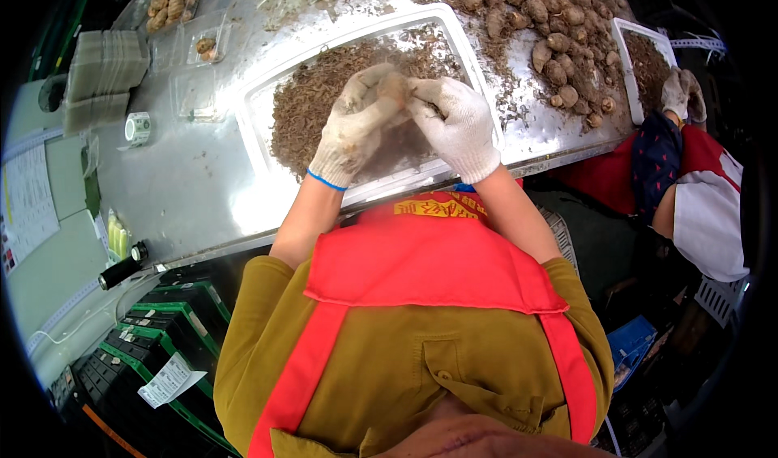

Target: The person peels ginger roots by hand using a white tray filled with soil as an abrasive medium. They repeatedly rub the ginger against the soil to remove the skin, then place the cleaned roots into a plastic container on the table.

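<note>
A brown, hairy taro corm [395, 88] is held up in my gloved left hand [356, 118], whose fingers curl round it. My right hand [458, 122], in a white knit glove, pinches at the right side of the same corm with thumb and fingertips; the exact pinch point is blurred. Both hands are above a white tray [261, 138] strewn with brown fibrous husk [304, 106]. At the right a large heap of taro corms [559, 45] lies loose on the metal table.
Left of the tray stand stacked clear plastic boxes [105, 69], a box of corms [172, 8] and a label roll [138, 127]. A co-worker's gloved hands [682, 93] are beside another husk tray [646, 65] at the right. Black-green crates [162, 320] stand below the table's left edge.
</note>
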The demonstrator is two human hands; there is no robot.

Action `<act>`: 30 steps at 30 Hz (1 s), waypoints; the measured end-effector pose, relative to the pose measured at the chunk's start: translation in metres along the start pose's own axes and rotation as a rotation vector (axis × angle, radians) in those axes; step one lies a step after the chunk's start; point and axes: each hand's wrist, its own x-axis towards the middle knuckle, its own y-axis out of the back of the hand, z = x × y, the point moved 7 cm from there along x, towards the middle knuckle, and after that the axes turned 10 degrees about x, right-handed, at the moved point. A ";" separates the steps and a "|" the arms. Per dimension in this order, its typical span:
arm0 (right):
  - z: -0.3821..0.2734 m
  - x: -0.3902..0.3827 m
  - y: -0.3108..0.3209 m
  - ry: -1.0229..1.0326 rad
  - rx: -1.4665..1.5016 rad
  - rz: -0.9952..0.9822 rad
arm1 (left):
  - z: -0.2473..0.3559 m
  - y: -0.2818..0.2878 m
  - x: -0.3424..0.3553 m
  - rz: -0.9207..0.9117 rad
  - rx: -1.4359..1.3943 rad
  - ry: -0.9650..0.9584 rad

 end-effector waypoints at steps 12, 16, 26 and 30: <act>0.018 0.004 0.010 -0.269 0.130 -0.044 | -0.011 -0.001 0.001 -0.183 -0.214 0.069; -0.005 0.003 -0.003 -0.051 0.008 -0.034 | -0.010 0.000 0.002 -0.104 0.029 0.047; 0.055 -0.004 0.018 -0.481 0.117 -0.045 | -0.010 -0.009 -0.001 -0.318 -0.454 0.129; 0.007 0.009 0.011 -0.160 0.106 -0.045 | -0.010 -0.014 0.000 -0.265 -0.364 0.121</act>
